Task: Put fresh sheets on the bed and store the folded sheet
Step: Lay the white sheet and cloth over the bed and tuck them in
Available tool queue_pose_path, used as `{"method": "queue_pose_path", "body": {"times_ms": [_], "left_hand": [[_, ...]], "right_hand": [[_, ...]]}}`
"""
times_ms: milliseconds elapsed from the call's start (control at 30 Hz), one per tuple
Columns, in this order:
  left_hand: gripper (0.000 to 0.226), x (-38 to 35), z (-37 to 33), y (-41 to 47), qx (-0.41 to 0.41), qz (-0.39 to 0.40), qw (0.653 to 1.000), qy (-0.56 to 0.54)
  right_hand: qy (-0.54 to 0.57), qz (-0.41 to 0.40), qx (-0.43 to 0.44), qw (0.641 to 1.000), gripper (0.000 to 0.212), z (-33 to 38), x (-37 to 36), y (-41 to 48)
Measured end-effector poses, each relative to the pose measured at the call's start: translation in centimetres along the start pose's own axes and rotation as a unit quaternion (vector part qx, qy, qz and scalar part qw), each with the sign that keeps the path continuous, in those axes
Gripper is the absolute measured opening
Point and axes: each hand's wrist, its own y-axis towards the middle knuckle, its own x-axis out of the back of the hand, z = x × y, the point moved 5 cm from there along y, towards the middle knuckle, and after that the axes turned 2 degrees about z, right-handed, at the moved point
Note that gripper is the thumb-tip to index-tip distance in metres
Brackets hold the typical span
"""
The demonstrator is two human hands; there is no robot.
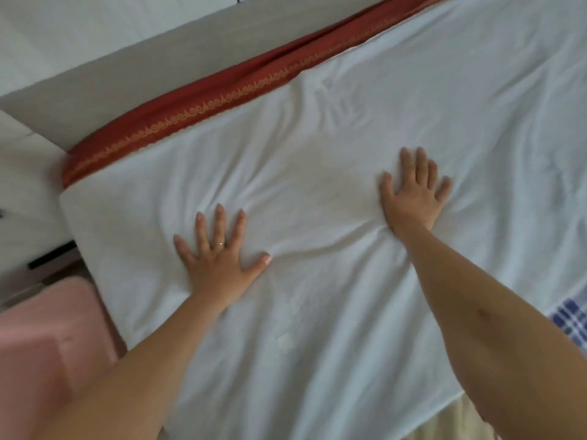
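**White sheet** point(365, 100) spread over the bed point(79, 217), reaching the red patterned cloth point(178, 122) along the far edge. Left hand point(219, 252) and right hand point(413, 198) lie flat on it, well apart, fingers splayed; neither grip closes on anything. Creases radiate from both palms, so the fabric reads as light, thin and soft, likely to slide and bunch rather than keep a shape. Flat palms suit smoothing. For shifting or tucking, the better hold is probably a pinch at the near hem or at the corner beside the pink object point(47, 338). A blue checked cloth point(568, 315) shows at the right margin.
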Motion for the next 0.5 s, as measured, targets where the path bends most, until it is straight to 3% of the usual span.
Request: {"method": "queue_pose_path", "body": {"times_ms": [67, 133, 233, 300, 433, 500], "left_hand": [[0.084, -0.3, 0.4, -0.8, -0.005, 0.021, 1.000, -0.014], [0.077, -0.2, 1.2, -1.8, -0.024, 0.051, 0.998, -0.029], [0.075, -0.3, 3.2, -4.3, -0.031, 0.084, 0.995, -0.046], [0.081, -0.9, 4.4, -6.5, -0.014, 0.098, 0.993, -0.061], [0.089, -3.0, 5.9, -11.5, -0.043, 0.124, 0.990, -0.057], [0.089, -3.1, 5.2, -12.5, -0.066, 0.063, 0.994, -0.063]], "right_hand": [[0.005, 0.025, -0.037, 0.999, 0.061, 1.6, -0.3, -3.2], [-0.002, 0.050, 0.005, 0.999, 0.063, 4.5, -1.1, -9.2], [-0.029, 0.087, 0.217, 0.972, 0.066, 9.0, -3.4, -21.6], [-0.053, 0.083, 0.300, 0.949, 0.065, 9.3, -4.3, -25.4], [-0.043, 0.073, 0.297, 0.951, 0.063, 9.1, -4.7, -25.3], [-0.051, 0.080, 0.295, 0.951, 0.064, 9.2, -4.7, -25.6]]}}
